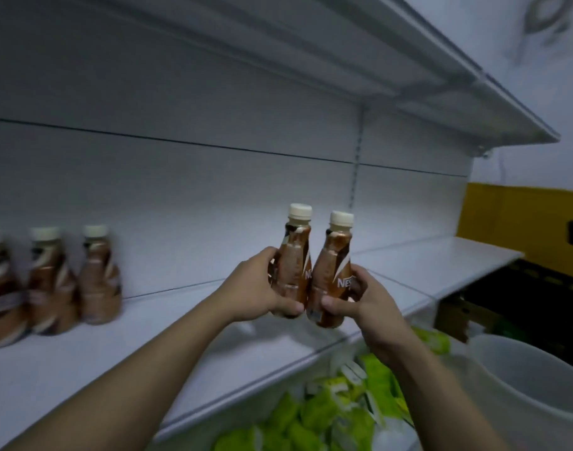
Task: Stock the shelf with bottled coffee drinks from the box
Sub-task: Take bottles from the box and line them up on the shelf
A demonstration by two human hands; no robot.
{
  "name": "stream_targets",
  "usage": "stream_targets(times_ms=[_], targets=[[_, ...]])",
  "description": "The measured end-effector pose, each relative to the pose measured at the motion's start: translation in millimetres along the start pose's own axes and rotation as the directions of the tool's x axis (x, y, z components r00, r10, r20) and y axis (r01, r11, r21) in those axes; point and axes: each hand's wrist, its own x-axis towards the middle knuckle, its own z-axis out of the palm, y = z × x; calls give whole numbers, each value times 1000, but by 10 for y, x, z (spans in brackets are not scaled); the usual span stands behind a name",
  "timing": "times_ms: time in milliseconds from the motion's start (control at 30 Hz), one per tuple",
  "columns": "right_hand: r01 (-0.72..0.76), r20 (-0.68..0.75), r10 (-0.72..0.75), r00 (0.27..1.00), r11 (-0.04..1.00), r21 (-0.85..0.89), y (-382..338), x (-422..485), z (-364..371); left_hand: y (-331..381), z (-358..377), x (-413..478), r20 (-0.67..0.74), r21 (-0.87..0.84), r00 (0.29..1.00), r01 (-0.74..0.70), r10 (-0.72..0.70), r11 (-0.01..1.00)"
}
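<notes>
Above the long white metal shelf (181,369), the placing step is judged to be in hand; a row of three brown, white-capped coffee bottles (98,281) stands at its back left, well apart from the hands; the left hand (256,288) is wrapped round one brown plastic bottle (293,258), the right hand (368,297) round a second bottle (332,268), both held upright and touching; next, both are to be lowered and set beside the row; the box is not seen
</notes>
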Motion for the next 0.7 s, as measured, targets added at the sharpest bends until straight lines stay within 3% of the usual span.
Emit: stream_targets(times_ms=[267,500,700], targets=[[-135,222,127,967,991,20,382,518,1241,-855,-805,-294,-151,249,978,176,-141,952],[-167,371,206,905,977,-133,510,836,1730,-1361,-1018,-414,-262,144,936,278,-234,950],[-135,411,222,884,964,-230,505,1096,1938,-1400,-1019,-350,-457,388,868,389,-192,835]])
